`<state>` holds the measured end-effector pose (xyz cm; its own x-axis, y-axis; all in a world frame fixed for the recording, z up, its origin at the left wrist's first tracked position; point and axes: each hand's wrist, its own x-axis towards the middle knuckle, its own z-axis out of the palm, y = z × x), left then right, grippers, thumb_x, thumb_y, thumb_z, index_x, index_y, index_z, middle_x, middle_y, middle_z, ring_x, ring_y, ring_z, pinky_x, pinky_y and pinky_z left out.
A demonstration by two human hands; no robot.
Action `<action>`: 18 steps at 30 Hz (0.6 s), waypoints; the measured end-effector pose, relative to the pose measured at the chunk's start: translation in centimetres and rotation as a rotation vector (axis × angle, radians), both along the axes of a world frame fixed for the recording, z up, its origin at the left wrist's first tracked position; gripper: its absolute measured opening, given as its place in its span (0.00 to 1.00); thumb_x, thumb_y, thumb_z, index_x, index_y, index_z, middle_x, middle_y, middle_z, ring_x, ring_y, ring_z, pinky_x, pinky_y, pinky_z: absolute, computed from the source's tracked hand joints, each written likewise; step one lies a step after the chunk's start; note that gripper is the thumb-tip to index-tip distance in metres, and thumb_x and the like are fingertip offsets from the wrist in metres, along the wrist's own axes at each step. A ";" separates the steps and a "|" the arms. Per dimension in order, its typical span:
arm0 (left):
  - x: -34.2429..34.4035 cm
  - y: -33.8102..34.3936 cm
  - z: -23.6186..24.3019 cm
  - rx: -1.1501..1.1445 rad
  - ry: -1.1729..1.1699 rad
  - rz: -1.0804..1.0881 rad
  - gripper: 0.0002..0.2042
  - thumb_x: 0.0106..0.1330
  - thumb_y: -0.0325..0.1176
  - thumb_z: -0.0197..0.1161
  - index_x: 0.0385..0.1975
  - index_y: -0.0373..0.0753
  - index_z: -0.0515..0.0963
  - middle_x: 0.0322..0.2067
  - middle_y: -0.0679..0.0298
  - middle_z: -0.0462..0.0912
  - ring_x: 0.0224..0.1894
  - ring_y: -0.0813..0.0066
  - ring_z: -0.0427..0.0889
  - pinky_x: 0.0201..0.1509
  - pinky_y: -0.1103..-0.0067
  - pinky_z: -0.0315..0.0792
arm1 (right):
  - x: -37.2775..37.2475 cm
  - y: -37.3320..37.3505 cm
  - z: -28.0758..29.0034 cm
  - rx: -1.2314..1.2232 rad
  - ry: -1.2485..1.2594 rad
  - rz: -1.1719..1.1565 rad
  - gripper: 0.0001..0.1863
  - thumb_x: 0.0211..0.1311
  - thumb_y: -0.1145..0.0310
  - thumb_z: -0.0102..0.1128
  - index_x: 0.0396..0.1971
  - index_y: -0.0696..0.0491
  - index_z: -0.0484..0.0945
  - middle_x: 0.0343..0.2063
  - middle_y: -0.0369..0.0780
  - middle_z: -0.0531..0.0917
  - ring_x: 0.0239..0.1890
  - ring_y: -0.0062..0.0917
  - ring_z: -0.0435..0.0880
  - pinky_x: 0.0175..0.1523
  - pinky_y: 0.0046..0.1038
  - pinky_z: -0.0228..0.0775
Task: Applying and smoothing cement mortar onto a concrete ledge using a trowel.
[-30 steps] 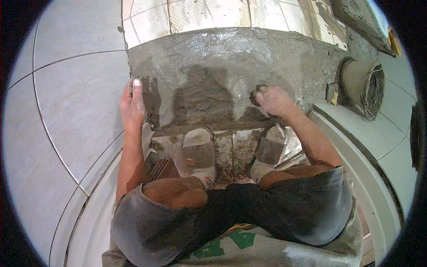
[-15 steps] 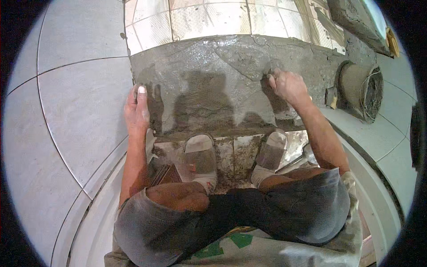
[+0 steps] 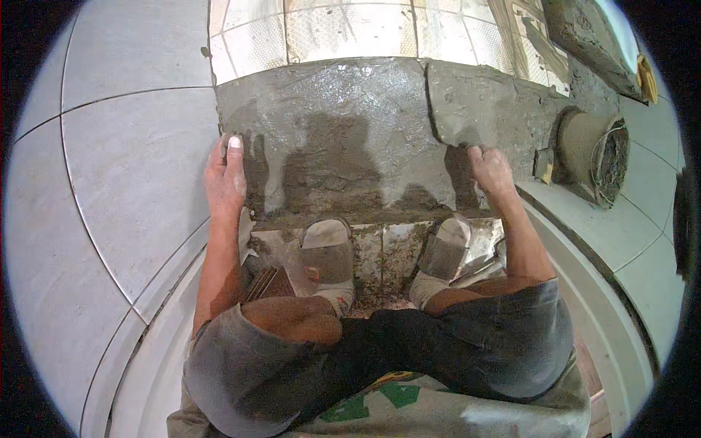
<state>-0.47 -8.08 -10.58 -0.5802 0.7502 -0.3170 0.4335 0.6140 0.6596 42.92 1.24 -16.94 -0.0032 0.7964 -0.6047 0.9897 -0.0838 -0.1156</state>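
Note:
Wet grey mortar (image 3: 394, 171) forms a broad band in front of my feet. At its right part my right hand (image 3: 491, 169) is closed on a trowel. Its blade (image 3: 456, 102) points away from me, so coated with mortar that mainly its dark left edge stands out; my fist covers the handle. My left hand (image 3: 226, 171) rests at the band's left end, beside the grey tiled surface. Its thumb is straight and the fingers look bent; what they grip, if anything, is hidden.
Light tiles (image 3: 350, 33) lie beyond the mortar. A mortar-caked bucket (image 3: 595, 153) is tipped on its side at the right, next to a small yellowish tool (image 3: 545, 168). My sandalled feet (image 3: 327, 248) stand at the near edge. Grey tiles (image 3: 139, 146) flank the left side.
My right hand has moved toward me and slightly right. The trowel blade has turned from pointing far left to pointing away from me. My left hand has barely moved.

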 end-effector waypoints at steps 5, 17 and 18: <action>-1.3 -0.7 -1.5 0.023 0.032 -0.013 0.26 0.67 0.48 0.53 0.51 0.28 0.71 0.47 0.47 0.77 0.52 0.59 0.74 0.57 0.72 0.65 | -4.9 -2.2 -0.3 -0.001 0.214 0.115 0.20 0.62 0.60 0.42 0.29 0.62 0.76 0.31 0.59 0.79 0.38 0.53 0.78 0.45 0.45 0.70; -0.7 0.3 -1.1 0.296 -0.008 0.070 0.22 0.71 0.43 0.48 0.54 0.30 0.70 0.50 0.50 0.74 0.53 0.63 0.73 0.58 0.73 0.65 | -15.3 -0.3 -1.2 0.042 0.375 0.528 0.12 0.58 0.67 0.46 0.27 0.59 0.78 0.26 0.52 0.81 0.31 0.45 0.82 0.35 0.43 0.75; -1.4 0.0 0.1 0.286 0.021 0.061 0.22 0.71 0.43 0.48 0.54 0.30 0.70 0.50 0.50 0.74 0.53 0.63 0.73 0.58 0.73 0.65 | -16.8 -0.2 0.0 -0.074 0.342 0.507 0.13 0.57 0.67 0.47 0.26 0.57 0.80 0.27 0.50 0.81 0.32 0.43 0.83 0.35 0.42 0.75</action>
<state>-1.85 -8.05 -10.46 -0.6310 0.7711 -0.0851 0.4170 0.4297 0.8009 26.12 1.06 -16.94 -0.5740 0.6011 -0.5561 0.8164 0.3674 -0.4455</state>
